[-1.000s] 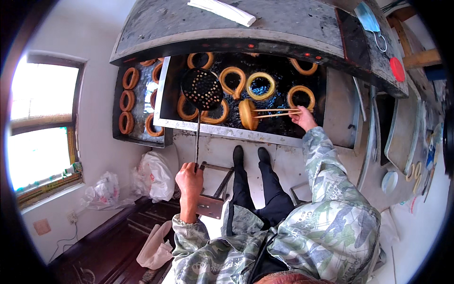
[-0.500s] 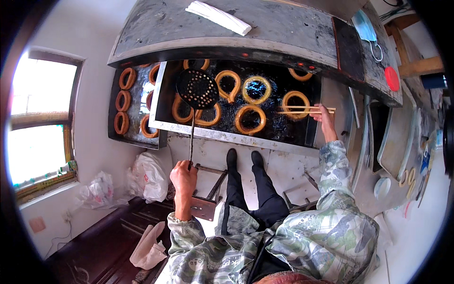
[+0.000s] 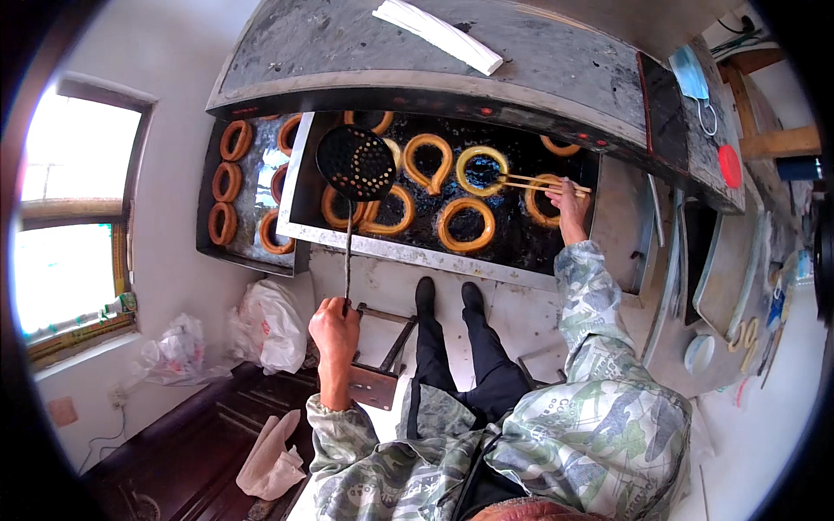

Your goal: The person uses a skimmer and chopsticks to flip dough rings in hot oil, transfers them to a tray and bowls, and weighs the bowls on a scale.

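Both are closed: left hand (image 3: 334, 327) holds black skimmer (image 3: 355, 163), right hand (image 3: 571, 210) holds chopsticks (image 3: 534, 181) at pale ring (image 3: 461, 170).

Daylight Flooded In From the Left

The window (image 3: 74, 208) at left was blown out to white, brightening the wall (image 3: 187, 200). Bluish-white glare glinted on the oil (image 3: 521, 236) and the tray (image 3: 262, 178). Black ringed the view, straight edges bowed, and the far right looked softer than the ladle (image 3: 354, 163).
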`<act>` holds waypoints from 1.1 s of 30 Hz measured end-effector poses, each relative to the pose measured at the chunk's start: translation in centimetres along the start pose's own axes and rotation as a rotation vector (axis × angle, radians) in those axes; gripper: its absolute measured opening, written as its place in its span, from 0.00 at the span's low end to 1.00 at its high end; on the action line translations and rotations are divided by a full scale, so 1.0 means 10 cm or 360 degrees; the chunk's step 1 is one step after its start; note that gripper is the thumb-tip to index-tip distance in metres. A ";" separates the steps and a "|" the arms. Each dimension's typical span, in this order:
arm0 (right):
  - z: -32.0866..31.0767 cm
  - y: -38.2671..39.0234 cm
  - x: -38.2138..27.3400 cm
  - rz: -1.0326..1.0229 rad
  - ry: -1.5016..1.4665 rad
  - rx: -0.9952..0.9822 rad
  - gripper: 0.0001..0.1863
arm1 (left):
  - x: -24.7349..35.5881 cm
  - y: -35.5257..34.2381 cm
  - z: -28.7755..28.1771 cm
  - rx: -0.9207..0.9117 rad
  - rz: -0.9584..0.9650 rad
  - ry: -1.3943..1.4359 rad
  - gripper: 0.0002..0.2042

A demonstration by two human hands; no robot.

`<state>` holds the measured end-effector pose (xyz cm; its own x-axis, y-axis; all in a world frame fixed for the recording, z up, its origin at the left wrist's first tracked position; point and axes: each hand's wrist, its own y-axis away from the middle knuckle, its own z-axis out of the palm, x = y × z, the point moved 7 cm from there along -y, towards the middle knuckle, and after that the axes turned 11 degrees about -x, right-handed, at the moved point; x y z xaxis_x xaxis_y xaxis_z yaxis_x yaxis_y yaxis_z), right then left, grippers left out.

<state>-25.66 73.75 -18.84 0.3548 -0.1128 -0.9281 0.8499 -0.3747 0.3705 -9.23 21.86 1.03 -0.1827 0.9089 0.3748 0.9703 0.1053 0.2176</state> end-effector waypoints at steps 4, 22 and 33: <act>0.12 -0.02 -0.04 -0.0049 -0.0083 -0.0028 0.17 | -0.04 -0.04 0.01 -0.0005 -0.0009 0.0062 0.06; 1.59 -0.29 -0.23 -0.0405 0.0016 -0.0439 0.15 | -0.22 -0.16 -0.20 0.0077 -0.0059 0.0076 0.07; 2.39 0.36 -0.08 -0.0099 -0.0020 -0.1002 0.16 | -0.35 -0.20 -0.29 0.0097 -0.0165 0.0122 0.07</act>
<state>-32.16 50.48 -17.61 0.2962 -0.1205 -0.9475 0.9365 0.2317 0.2633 -10.99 17.33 1.90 -0.2920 0.8586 0.4213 0.9529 0.2237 0.2045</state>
